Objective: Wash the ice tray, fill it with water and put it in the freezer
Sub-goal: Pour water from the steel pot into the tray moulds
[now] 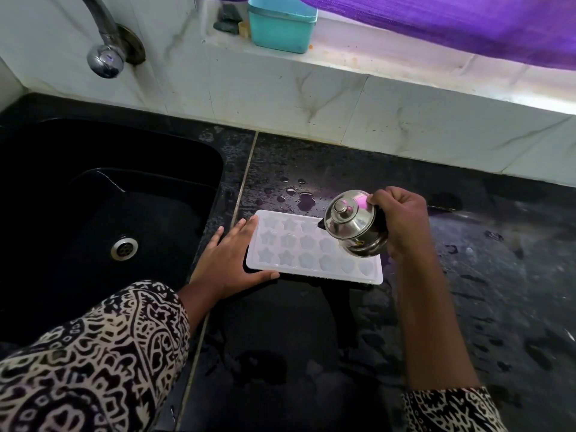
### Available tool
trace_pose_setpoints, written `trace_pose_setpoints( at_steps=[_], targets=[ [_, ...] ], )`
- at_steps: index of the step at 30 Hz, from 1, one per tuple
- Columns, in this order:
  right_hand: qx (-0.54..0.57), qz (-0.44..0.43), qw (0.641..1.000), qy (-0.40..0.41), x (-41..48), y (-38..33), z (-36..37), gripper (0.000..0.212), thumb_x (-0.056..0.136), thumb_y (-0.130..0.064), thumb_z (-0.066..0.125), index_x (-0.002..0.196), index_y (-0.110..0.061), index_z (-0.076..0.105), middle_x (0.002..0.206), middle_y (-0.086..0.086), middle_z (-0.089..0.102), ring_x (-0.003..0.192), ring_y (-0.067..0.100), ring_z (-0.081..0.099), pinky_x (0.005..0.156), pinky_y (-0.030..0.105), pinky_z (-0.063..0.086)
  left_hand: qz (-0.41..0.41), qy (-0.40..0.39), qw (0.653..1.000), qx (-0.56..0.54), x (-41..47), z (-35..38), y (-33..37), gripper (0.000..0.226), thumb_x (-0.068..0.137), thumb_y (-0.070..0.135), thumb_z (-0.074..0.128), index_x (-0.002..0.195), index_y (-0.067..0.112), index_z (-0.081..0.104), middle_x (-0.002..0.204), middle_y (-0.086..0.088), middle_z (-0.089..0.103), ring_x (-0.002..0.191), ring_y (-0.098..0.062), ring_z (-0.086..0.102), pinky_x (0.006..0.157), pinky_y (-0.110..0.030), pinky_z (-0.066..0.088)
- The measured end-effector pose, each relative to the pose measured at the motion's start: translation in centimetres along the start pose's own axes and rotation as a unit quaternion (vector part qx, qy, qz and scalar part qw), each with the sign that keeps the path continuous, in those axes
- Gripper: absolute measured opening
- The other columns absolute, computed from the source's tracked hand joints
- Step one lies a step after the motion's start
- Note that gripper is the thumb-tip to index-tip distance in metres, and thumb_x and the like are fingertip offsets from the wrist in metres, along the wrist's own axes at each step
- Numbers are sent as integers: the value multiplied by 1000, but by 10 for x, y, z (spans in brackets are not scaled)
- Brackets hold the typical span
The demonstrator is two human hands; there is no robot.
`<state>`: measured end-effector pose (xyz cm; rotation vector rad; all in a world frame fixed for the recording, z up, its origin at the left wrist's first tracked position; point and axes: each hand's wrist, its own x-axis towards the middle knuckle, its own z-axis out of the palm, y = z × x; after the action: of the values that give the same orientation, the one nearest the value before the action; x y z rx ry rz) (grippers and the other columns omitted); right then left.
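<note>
A white ice tray (pixel 299 254) with star and heart shaped cells lies flat on the black counter (pixel 311 338), just right of the sink. My left hand (pixel 233 260) rests against the tray's left end, fingers spread along its edge and thumb at its near edge. My right hand (pixel 402 219) grips a small lidded steel kettle (pixel 352 226), tilted to the left above the tray's right half with its spout over the back row. Several cells look glossy, as if holding water.
A black sink (pixel 93 213) with a steel drain lies at the left under a chrome tap (pixel 104 54). Water drops (pixel 296 194) dot the counter behind the tray. On the window ledge stand a teal box (pixel 280 26) and purple cloth (pixel 467 26).
</note>
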<state>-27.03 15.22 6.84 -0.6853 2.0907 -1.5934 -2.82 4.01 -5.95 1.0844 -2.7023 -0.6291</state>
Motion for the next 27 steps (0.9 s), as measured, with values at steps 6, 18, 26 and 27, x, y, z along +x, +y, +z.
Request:
trace_pose_setpoints(
  at_steps=[6,18,26,27],
  targets=[
    [6,-1,1000,-2,0,-3,-1,20,78,-4,61,62,-3,49,57,10,40,52,14,39,50,21,40,1,-1,1000,-1,0,-1,0,116,67,90,42,156,26,1,162,11,12,147,-2,4,122,-38,1],
    [9,3,1000,1,0,-4,-1,26,79,-4,60,57,-8,46,57,8,41,52,12,40,49,20,41,-2,-11,1000,2,-1,-3,2,117,65,91,38,156,26,-1,162,11,11,147,-2,3,122,-36,0],
    [11,1,1000,0,1,-2,-1,21,80,-4,59,61,-5,48,57,8,40,53,13,40,49,19,40,-1,-11,1000,0,-1,-3,2,121,61,96,30,156,26,1,162,11,12,148,-3,4,122,-38,2],
    [10,1,1000,0,1,-1,-1,22,80,-4,59,61,-5,48,57,8,40,53,13,40,49,19,40,0,-10,1000,0,-1,-4,2,122,61,97,28,156,26,1,162,11,12,148,-3,5,122,-38,2]
  ],
)
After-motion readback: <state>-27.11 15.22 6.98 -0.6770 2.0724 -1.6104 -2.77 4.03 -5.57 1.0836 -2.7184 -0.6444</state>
